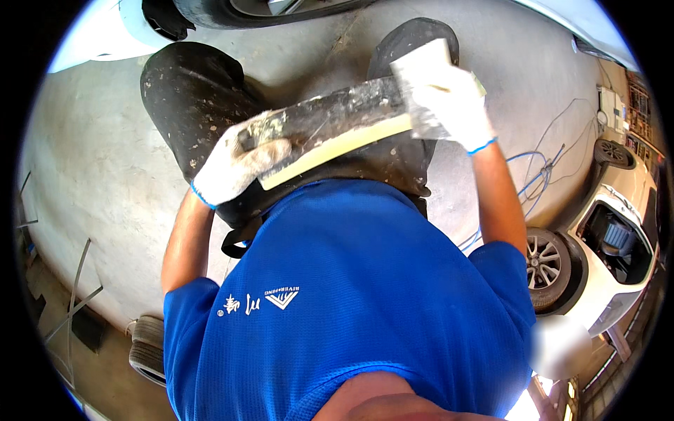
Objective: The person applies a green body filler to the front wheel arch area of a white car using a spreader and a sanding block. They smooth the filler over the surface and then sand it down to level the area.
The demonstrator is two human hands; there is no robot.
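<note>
above dark trousers point(193, 98), a scuffed board point(337, 112) held at a slant

the board is long and narrow, its dark grey, nearly black face streaked with scratches and pale smears. a smooth yellow strip point(340, 146) runs along the edge nearest the person. the board lies across the view between the hands, its right end farther from the person; whether it rests on the legs cannot be told.

the white-gloved left hand point(242, 158) is curled round the left end of the board. the right hand point(449, 102), gloved alike and blurred, has its fingers bent over a pale sheet point(421, 62) at the right end; how firmly it grips cannot be told.

on the chest of the blue shirt point(386, 281), white lettering and a triangular emblem point(282, 299) are printed, upside down in this view.
</note>
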